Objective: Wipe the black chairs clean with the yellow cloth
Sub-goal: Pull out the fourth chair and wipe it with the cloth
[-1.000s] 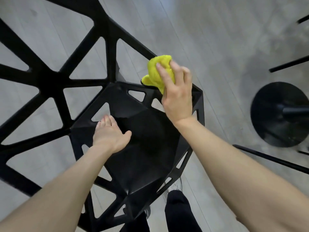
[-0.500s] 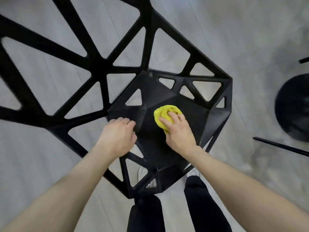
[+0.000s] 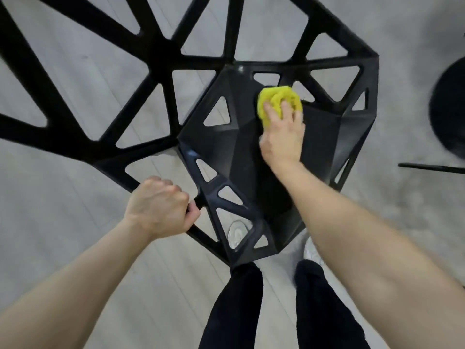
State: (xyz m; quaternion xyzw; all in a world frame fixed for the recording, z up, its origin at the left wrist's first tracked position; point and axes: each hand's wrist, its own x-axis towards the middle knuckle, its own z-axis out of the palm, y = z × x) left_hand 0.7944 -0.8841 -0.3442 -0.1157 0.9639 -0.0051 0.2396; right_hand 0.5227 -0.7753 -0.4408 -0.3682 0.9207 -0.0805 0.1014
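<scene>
The black chair (image 3: 251,157) stands on the pale wood floor (image 3: 63,235), its faceted seat below the camera. The right hand (image 3: 283,137) presses the bunched yellow cloth (image 3: 278,100) onto the far part of the seat, fingers curled over it. The left hand (image 3: 158,205) is clenched around a strut at the seat's near left edge. A round black base (image 3: 450,109) sits at the floor's right edge.
</scene>
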